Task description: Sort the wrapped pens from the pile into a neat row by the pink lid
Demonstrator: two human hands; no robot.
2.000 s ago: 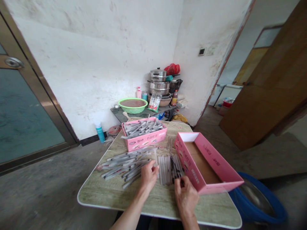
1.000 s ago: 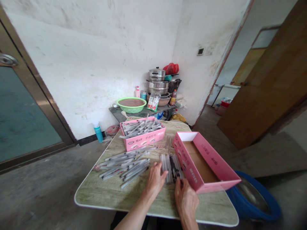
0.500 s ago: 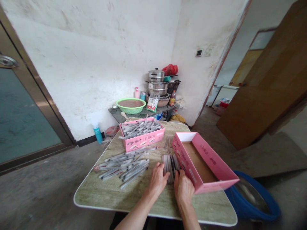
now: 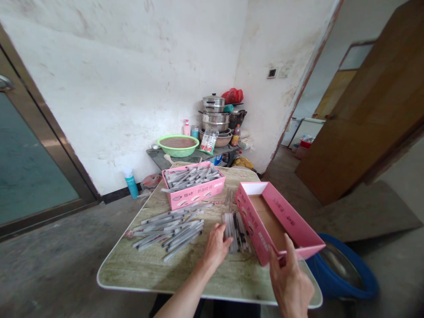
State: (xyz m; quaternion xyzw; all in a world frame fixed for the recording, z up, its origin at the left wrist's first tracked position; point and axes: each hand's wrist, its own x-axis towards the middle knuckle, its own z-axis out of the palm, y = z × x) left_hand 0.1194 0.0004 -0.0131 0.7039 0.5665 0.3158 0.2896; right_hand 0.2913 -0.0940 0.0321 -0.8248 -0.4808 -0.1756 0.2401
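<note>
A row of pens with translucent barrels, a few of them darker, lies side by side on the table. My left hand rests at the row's left side, its thumb and fingers apart. At the near end of a pink cardboard box, my right hand has its thumb outside and fingers over the rim. The box's brown bottom is bare where visible. Loose pens form a pile left of my left hand. Behind them, a second pink box is heaped with more pens.
The small table has a pale edge. Beyond it, a low shelf bears a green basin, stacked steel pots and bottles. A blue tub stands on the floor at right; a spray can stands at left.
My right hand has left the row of pens and moved right to the near edge of the pink box. My left hand stays beside the row. The view has shifted slightly.
</note>
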